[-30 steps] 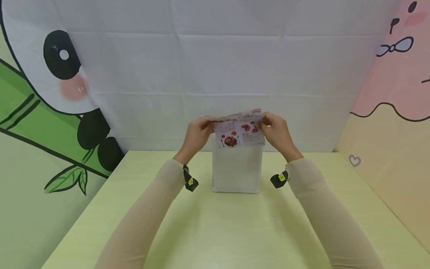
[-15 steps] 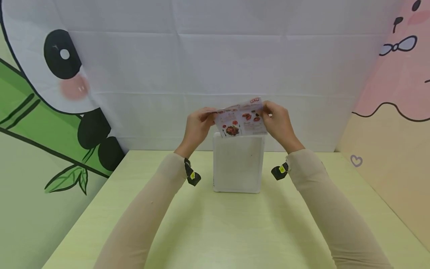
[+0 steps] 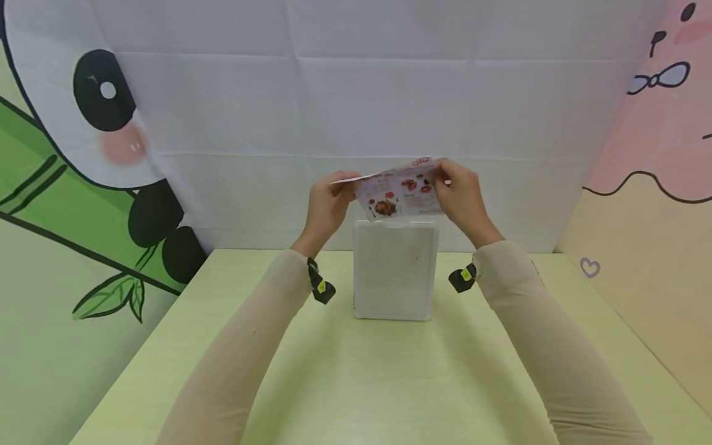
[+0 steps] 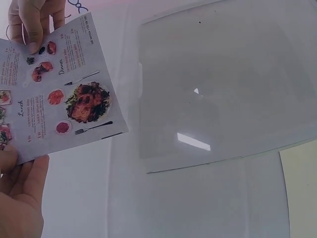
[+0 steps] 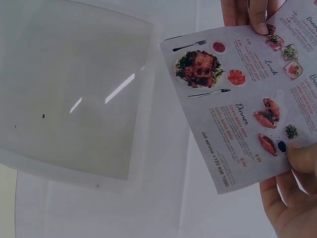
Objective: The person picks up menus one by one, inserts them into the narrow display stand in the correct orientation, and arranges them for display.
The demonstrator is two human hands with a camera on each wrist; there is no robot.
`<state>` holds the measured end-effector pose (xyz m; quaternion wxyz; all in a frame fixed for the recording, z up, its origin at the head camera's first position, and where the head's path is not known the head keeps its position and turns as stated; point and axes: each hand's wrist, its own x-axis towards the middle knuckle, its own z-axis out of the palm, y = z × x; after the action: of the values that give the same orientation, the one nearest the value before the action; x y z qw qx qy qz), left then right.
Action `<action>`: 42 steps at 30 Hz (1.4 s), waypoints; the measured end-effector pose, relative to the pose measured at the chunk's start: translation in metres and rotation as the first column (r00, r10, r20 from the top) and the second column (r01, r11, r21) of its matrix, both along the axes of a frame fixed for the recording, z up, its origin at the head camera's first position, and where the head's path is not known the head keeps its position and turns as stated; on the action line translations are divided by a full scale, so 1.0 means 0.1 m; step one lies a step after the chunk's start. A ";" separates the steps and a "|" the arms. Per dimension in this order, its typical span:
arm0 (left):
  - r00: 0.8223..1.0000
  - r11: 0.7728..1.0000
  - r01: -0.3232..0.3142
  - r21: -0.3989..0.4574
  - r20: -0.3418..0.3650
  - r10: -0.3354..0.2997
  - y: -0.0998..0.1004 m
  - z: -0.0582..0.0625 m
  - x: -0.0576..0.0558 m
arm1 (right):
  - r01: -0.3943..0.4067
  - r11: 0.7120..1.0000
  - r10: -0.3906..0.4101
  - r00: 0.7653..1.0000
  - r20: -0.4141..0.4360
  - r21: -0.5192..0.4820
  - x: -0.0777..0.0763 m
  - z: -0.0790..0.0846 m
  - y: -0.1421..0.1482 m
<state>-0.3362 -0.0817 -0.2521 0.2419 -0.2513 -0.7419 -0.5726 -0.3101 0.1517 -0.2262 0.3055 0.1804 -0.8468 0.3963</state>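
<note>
A printed paper menu [image 3: 396,193] with food pictures is held up between both hands, bent across its upper part. My left hand [image 3: 327,209] pinches its left edge between thumb and fingers. At the right edge, my right hand [image 3: 463,196] pinches it too, thumb on the near face. In the right wrist view the menu [image 5: 203,106] shows "Lunch" and "Dinner" headings. Directly beneath stands an upright clear-fronted display holder [image 3: 395,272] with a pale panel; the menu's lower edge is just at its top. The holder's front [image 4: 223,89] looks glossy in the left wrist view.
The holder stands on a pale yellow-green table [image 3: 384,383]. A white cloth [image 3: 384,111] hangs behind it, and painted cartoon walls flank both sides. Each wrist wears a small black camera, such as the right one [image 3: 463,279].
Both hands have raised the menu, lifting its lower edge from in front of the holder to about its top. The menu's upper part has tilted a little. The holder stays in place.
</note>
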 end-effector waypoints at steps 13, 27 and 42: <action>0.999 1.000 -0.027 0.005 -0.017 0.027 0.02 -0.02 -0.04 | -0.009 1.000 0.009 1.000 -0.002 0.012 -0.02 0.02 0.00; 0.999 0.999 -0.003 0.047 -0.035 0.004 0.03 -0.02 -0.08 | -0.008 1.000 0.008 1.000 -0.015 0.028 -0.03 0.03 0.00; 0.999 1.000 -0.029 0.006 -0.022 0.030 0.02 -0.02 -0.06 | -0.002 0.999 0.003 1.000 -0.022 0.043 -0.11 0.06 -0.01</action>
<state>-0.3421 -0.0802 -0.2545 0.2593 -0.2459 -0.7411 -0.5684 -0.3209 0.1506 -0.2201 0.3103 0.1921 -0.8515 0.3765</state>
